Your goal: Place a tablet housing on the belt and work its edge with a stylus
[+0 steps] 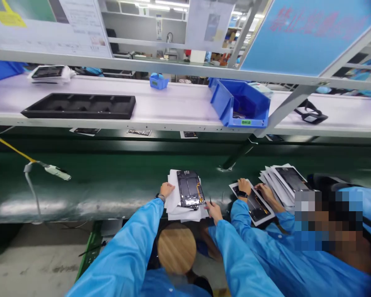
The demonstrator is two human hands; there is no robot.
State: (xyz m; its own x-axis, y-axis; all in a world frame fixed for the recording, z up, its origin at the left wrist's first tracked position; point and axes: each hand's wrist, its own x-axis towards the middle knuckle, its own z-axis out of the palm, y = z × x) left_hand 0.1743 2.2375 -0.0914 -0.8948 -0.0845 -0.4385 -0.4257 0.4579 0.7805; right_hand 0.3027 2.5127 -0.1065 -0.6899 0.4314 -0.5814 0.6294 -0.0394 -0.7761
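An opened tablet-like device (188,189), black with an orange flex cable along its right side, lies on a stack of white sheets (173,212) at the bench's front edge. The left edge of that stack is pinched by my left hand (167,189), thumb on top. At the device's lower right corner is my right hand (214,211), its fingers closed. A thin dark tip shows above those fingers, too small to name. Whether the right fingers also grip the sheets is hidden.
To the right, a co-worker (266,255) handles a similar device (258,208) beside another sheet stack (270,185). On the shelf above stand a black tray (80,116) and a blue bin (247,122). A cable connector (58,172) hangs left; a round wooden stool (177,249) is below.
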